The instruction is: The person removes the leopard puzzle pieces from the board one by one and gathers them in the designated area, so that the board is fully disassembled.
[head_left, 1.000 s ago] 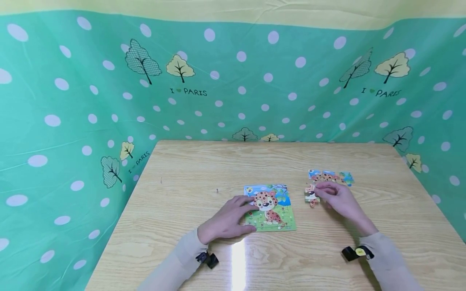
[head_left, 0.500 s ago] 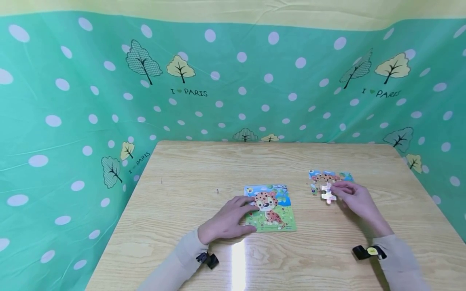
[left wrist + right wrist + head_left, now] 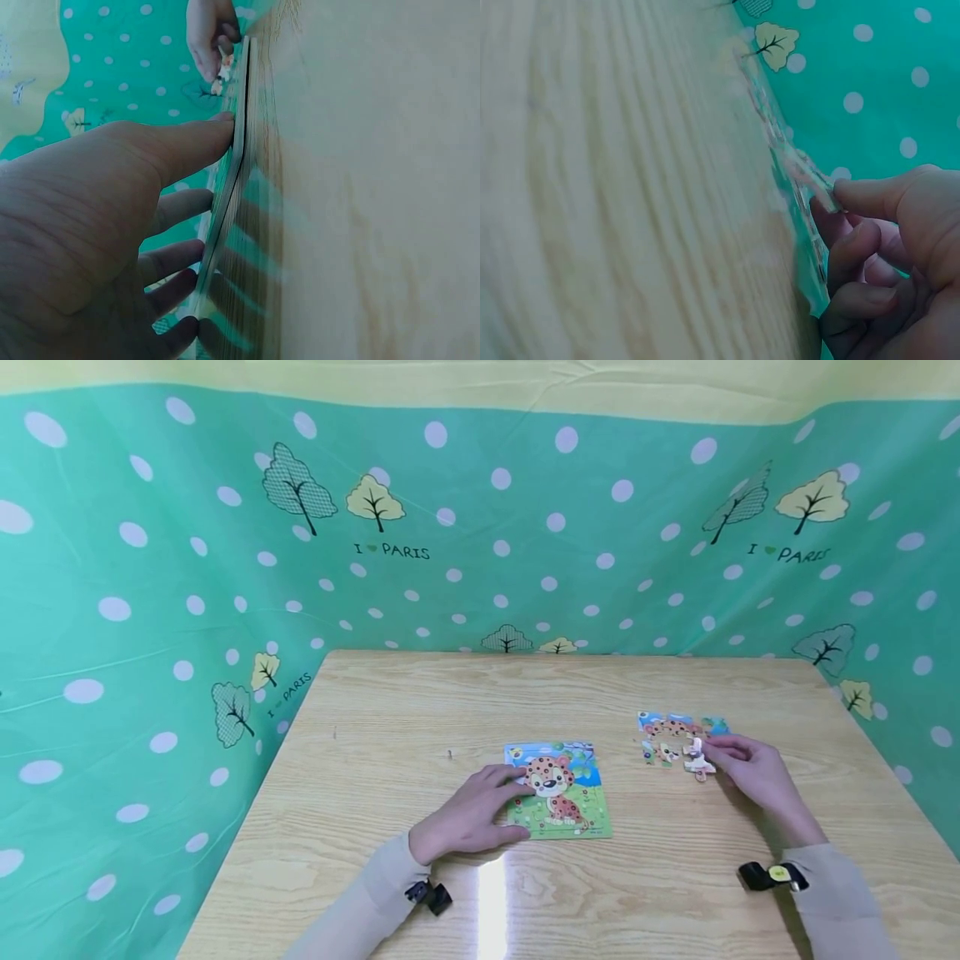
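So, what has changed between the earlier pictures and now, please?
The right hand moved to the right, carrying the pinched puzzle piece. This uncovered the lower puzzle part, lying below the top row. The left hand stayed on the leopard picture, and the top row stayed in place.

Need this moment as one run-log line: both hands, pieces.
left hand: touches leopard board | right hand: pinches puzzle piece | other pieces: on table, right of leopard board

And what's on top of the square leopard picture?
The left hand lies over the left edge of the leopard picture. The print beneath it can't be seen; the rest is visible.
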### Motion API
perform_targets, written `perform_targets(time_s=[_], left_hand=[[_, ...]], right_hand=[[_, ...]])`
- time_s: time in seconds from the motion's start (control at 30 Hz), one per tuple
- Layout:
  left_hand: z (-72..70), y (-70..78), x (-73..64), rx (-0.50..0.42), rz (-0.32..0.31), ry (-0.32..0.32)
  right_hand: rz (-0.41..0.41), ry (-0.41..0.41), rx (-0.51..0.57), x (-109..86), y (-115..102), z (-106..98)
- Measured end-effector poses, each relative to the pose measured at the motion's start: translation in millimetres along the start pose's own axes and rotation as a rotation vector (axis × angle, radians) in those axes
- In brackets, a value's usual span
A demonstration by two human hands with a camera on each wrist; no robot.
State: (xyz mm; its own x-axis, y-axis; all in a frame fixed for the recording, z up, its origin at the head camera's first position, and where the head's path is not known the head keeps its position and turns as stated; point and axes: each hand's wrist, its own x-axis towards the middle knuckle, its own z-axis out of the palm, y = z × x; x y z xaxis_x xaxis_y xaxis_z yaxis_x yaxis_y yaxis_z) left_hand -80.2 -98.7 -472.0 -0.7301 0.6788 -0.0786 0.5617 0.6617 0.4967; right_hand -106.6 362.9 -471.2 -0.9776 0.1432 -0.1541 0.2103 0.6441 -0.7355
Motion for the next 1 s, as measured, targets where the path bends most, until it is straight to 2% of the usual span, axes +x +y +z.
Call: perform_targets(time_s=[0.13,0.37,0.63,1.0], left_hand=[[0.3,-0.1,-0.1,-0.001,0.001,0.002],[0.6,0.5,-0.5,-0.016,-0.002,0.008],[1.2,-0.9,-0.3,-0.002,0.0,0.008],[0.2,-0.4,-1.0,-0.008,0.003,0.006]], right_hand=[[-0.019,0.016,-0.073,-0.4,-0.9,1.4],[-0.061,0.055,-0.135,1.6,-2.8,4.7],[-0.075,0.084,-0.162,3.2,-6.5,8.9],[-0.074,0.083,-0.152,4.9,-7.4,11.2]])
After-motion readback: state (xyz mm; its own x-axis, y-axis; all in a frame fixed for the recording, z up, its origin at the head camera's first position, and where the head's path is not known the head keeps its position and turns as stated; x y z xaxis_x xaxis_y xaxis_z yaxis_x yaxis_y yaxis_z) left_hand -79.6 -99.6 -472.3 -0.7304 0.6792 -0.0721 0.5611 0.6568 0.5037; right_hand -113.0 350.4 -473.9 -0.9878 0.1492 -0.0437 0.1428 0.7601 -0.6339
